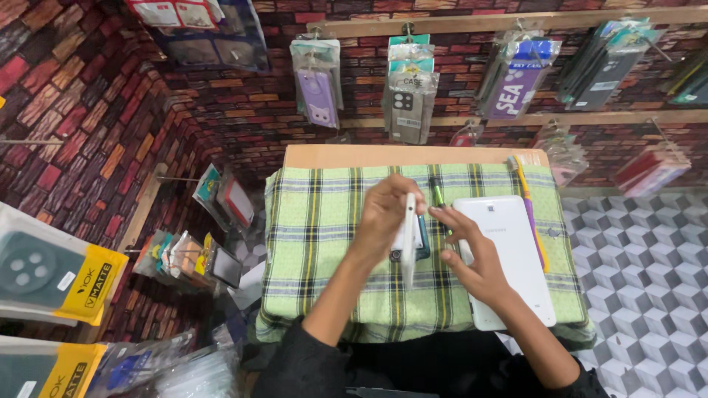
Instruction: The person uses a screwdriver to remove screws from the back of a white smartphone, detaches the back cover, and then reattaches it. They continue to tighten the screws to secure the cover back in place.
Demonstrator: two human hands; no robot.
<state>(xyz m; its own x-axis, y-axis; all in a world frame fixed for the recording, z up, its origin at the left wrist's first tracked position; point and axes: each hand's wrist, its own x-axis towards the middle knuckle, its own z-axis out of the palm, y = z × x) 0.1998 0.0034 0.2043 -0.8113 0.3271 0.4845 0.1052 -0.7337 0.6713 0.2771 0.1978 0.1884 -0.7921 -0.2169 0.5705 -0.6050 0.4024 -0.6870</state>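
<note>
Checked cloth (324,221) woven, matt, green; white tablet (509,250) back smooth plastic, slight sheen; wooden tabletop (332,155) smooth; hanging phone cases (318,81) in glossy clear plastic bags.

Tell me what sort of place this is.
Likely a small phone accessory or repair stall. Packaged phone cases hang on hooks along brick-patterned walls, and a white tablet lies on a checked cloth covering a small table. The left hand holds a white phone on edge.

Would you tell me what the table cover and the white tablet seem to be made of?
The table cover looks like woven cotton, matte: green plaid, soft folds at its edges. The white tablet appears to be smooth plastic, slightly glossy and rigid, though metal cannot be ruled out.
</note>
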